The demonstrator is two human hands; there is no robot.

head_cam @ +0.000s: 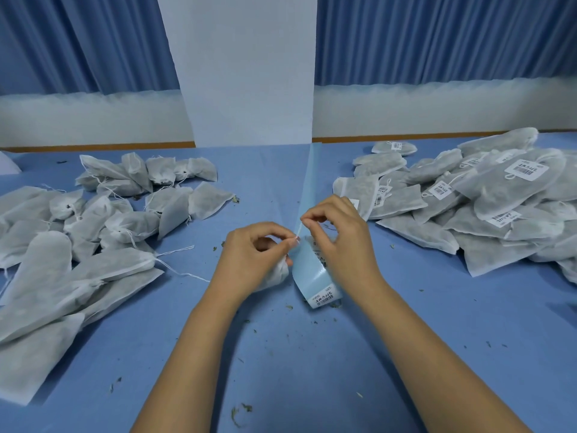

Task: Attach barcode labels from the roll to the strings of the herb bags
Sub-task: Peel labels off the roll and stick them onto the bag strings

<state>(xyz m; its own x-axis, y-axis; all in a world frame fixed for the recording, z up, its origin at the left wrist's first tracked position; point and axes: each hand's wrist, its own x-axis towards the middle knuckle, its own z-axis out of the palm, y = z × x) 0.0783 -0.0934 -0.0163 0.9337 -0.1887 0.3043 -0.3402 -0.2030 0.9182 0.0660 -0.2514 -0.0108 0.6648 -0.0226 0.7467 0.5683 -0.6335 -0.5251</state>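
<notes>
Blue table (281, 354), string (299, 229) pinched by fingers (288, 240) of left hand (253, 257) and right hand (340, 242), label strip (312, 276) beside

Blue table (281, 354): herb bags (78, 232), label strip (315, 276), crumbs (240, 410).

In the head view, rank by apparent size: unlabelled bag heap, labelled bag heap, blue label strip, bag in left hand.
1-2. unlabelled heap and labelled heap: similar spread, both cut off by the frame, unranked.
3. blue label strip.
4. bag in the left hand, mostly hidden.
</notes>
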